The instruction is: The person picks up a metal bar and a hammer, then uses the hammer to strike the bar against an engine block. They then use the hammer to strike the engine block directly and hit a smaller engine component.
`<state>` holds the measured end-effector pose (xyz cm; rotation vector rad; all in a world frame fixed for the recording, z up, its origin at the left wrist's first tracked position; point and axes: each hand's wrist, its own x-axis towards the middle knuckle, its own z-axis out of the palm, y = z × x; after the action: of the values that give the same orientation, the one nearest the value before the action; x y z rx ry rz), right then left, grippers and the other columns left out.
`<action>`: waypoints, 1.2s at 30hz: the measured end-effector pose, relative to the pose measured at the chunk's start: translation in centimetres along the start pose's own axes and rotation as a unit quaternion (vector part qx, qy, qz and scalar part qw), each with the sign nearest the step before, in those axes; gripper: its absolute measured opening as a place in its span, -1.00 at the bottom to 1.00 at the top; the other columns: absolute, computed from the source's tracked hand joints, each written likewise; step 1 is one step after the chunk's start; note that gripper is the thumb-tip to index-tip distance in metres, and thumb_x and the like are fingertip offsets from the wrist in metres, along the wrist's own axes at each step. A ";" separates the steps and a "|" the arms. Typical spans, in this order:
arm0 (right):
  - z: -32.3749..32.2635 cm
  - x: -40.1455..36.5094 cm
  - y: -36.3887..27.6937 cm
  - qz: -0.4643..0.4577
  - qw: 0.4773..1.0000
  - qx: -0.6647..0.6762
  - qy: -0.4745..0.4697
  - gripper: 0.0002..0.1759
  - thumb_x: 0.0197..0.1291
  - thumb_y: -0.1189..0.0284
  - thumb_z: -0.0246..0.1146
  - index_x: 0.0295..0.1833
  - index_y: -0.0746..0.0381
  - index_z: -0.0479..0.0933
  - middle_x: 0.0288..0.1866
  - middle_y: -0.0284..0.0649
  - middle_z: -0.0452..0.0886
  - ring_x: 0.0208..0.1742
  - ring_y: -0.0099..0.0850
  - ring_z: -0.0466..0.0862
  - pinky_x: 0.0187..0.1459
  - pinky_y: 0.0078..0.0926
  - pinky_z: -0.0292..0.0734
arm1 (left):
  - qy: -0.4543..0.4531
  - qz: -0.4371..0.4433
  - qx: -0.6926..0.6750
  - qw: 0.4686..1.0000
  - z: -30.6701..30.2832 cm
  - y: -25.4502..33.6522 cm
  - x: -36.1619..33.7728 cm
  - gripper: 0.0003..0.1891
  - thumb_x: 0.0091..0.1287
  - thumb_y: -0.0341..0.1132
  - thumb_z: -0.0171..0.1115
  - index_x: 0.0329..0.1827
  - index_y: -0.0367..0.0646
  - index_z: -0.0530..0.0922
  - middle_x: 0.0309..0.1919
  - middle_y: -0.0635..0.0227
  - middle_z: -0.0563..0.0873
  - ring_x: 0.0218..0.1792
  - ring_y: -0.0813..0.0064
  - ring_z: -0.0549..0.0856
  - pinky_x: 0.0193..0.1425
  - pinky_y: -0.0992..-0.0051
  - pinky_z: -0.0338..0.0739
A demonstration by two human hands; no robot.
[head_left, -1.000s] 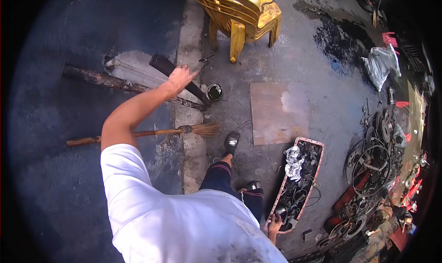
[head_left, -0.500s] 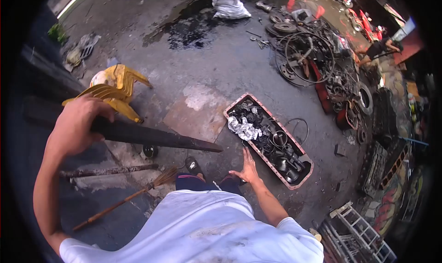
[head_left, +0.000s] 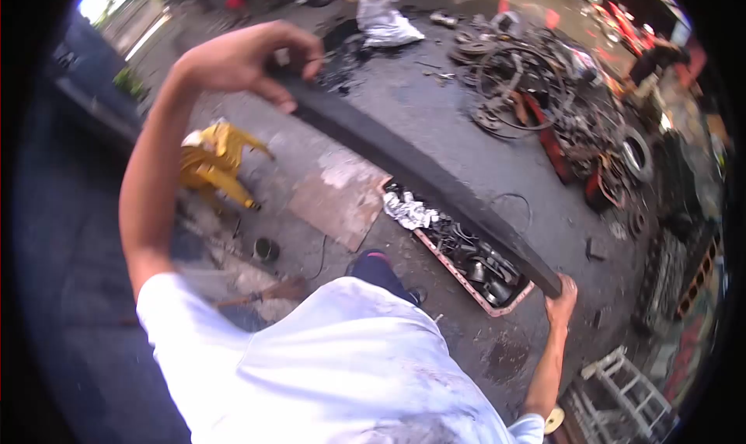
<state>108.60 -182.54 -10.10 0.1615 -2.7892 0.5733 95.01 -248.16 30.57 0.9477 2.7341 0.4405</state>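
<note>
A long dark beam (head_left: pixel 420 172) spans the view from upper left to lower right, held off the ground. My left hand (head_left: pixel 256 63) grips its far left end, thumb on the near side and fingers curled over the far side. At the other end, my right hand (head_left: pixel 562 298) is closed around the beam's tip. Below the beam lies a long oil pan (head_left: pixel 460 285) with a rusty pinkish rim, partly covered by it. Inside the pan are crumpled silvery foil (head_left: pixel 408 211) and several greasy metal parts (head_left: pixel 486 277).
Yellow plastic chairs (head_left: pixel 217 160) stand at left, near a dark can (head_left: pixel 266 249). A heap of scrap parts and hoops (head_left: pixel 521 86) spreads at upper right. A ladder (head_left: pixel 633 389) lies at lower right, a white sack (head_left: pixel 385 20) at the top. A person (head_left: pixel 657 59) is at far upper right.
The beam has risen and swung from the left side to above the pan. My left hand moved up and right with it; my right hand went from open beside the pan to holding the other end.
</note>
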 end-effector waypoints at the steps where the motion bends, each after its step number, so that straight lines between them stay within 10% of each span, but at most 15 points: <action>1: 0.4 -2.3 3.0 0.055 0.997 0.046 -0.008 -0.52 -0.14 0.50 0.45 -0.01 0.41 0.62 -0.08 0.08 0.69 0.04 0.13 0.64 0.19 -0.04 0.47 | -0.048 0.003 -0.052 0.997 1.3 -1.1 1.7 -0.47 -0.13 -0.29 0.66 -0.11 -0.18 0.56 -0.24 0.44 0.66 -0.13 0.44 0.60 0.05 0.39 0.46; 6: -4.6 -14.0 8.8 0.151 0.975 -0.161 -0.019 -0.43 -0.10 0.40 0.50 0.06 0.46 0.63 0.02 0.12 0.70 0.07 0.12 0.65 0.19 -0.04 0.50 | 0.211 -0.031 0.205 0.955 17.4 -7.1 9.6 -0.43 0.23 -0.20 0.44 0.33 0.11 0.50 0.12 0.32 0.70 0.23 0.17 0.60 0.38 0.18 0.42; 8: -8.8 -16.2 7.5 0.324 0.917 -0.196 -0.127 -0.30 -0.18 0.36 0.49 0.18 0.42 0.61 0.02 0.19 0.70 0.05 0.15 0.69 0.09 0.00 0.56 | 0.176 -0.065 0.039 0.981 26.4 -8.5 10.2 -0.44 0.25 -0.16 0.43 0.32 0.03 0.50 0.11 0.30 0.70 0.23 0.18 0.61 0.36 0.17 0.43; 10: -10.1 -24.5 13.9 0.293 0.904 -0.298 -0.094 -0.30 -0.22 0.30 0.54 0.12 0.39 0.63 -0.10 0.12 0.72 -0.03 0.11 0.71 -0.01 0.03 0.58 | 0.136 -0.152 -0.172 0.964 38.8 -9.9 8.4 -0.45 0.25 -0.17 0.44 0.28 -0.09 0.51 0.05 0.18 0.73 0.07 0.11 0.70 0.20 0.14 0.57; 14: -18.1 -30.6 9.8 0.413 0.796 -0.341 -0.281 -0.45 0.42 0.08 0.24 0.22 0.35 0.50 -0.18 -0.03 0.75 -0.17 -0.22 0.77 -0.24 -0.30 0.66 | -0.219 -0.426 -0.165 0.862 65.6 -5.1 -3.3 -0.45 0.23 -0.07 0.42 0.25 -0.11 0.61 0.17 -0.01 0.69 0.25 0.02 0.64 0.26 0.16 0.55; 16: -18.6 -37.8 12.7 0.500 0.742 -0.390 -0.219 -0.44 -0.02 0.20 0.47 0.04 0.35 0.60 -0.20 0.05 0.72 -0.12 -0.03 0.74 -0.12 -0.08 0.61 | -0.409 -0.372 -0.173 0.815 75.3 -0.8 -8.8 -0.48 0.25 -0.05 0.38 0.23 -0.12 0.64 0.23 0.03 0.66 0.31 0.03 0.60 0.33 0.14 0.51; 22: -23.4 -50.0 9.5 0.681 0.599 -0.411 -0.091 -0.64 -0.32 0.35 0.53 -0.35 0.27 0.63 -0.28 0.00 0.73 -0.19 0.03 0.76 -0.12 -0.09 0.66 | -0.568 -0.220 -0.075 0.790 73.6 11.0 15.9 -0.48 0.28 -0.02 0.35 0.24 -0.09 0.64 0.30 0.08 0.63 0.33 0.01 0.58 0.37 0.13 0.50; 24: -23.4 -52.0 7.8 0.730 0.555 -0.391 -0.071 -0.66 -0.31 0.35 0.51 -0.35 0.26 0.64 -0.29 0.01 0.72 -0.19 0.03 0.75 -0.11 -0.08 0.66 | -0.426 -0.116 -0.095 0.892 81.0 5.9 25.8 -0.38 0.28 0.04 0.31 0.33 -0.13 0.56 0.15 0.12 0.73 0.22 0.09 0.68 0.30 0.23 0.55; 26: -23.0 -52.2 6.8 0.740 0.550 -0.386 -0.030 -0.76 -0.21 0.39 0.44 -0.40 0.31 0.66 -0.35 0.05 0.73 -0.24 0.07 0.76 -0.14 -0.05 0.68 | -0.206 -0.296 -0.175 0.916 74.5 12.7 40.2 -0.47 0.29 -0.01 0.35 0.25 -0.11 0.59 0.18 0.04 0.70 0.24 0.05 0.66 0.28 0.22 0.55; 29: -20.4 -50.6 6.0 0.811 0.483 -0.328 -0.022 -0.72 -0.21 0.35 0.46 -0.39 0.32 0.66 -0.32 0.08 0.73 -0.21 0.07 0.77 -0.11 -0.05 0.67 | 0.054 -0.201 -0.282 0.936 71.6 20.5 58.3 -0.58 0.36 -0.11 0.34 0.17 -0.18 0.60 -0.10 0.04 0.79 -0.05 0.07 0.77 0.08 0.22 0.60; 31: -17.0 -50.0 5.8 0.839 0.455 -0.300 0.001 -0.65 -0.22 0.27 0.48 -0.38 0.32 0.67 -0.31 0.08 0.74 -0.18 0.08 0.77 -0.10 -0.05 0.67 | 0.049 -0.057 -0.365 0.928 69.5 27.3 66.8 -0.60 0.43 -0.17 0.31 0.21 -0.20 0.58 -0.12 0.12 0.79 -0.10 0.38 0.76 0.07 0.39 0.61; 36: -11.8 -44.5 8.3 0.905 0.390 -0.158 0.066 -0.70 -0.28 0.30 0.45 -0.38 0.27 0.73 -0.35 0.03 0.76 -0.23 0.04 0.78 -0.11 -0.07 0.67 | -0.032 0.119 -0.477 0.870 61.6 48.5 71.8 -0.67 0.45 -0.30 0.29 0.20 -0.24 0.59 -0.07 0.18 0.80 -0.02 0.42 0.76 0.13 0.40 0.62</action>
<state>152.65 -167.91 -16.24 -2.8889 -1.4625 0.1898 85.30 -153.79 -17.40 0.9342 1.8826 1.5611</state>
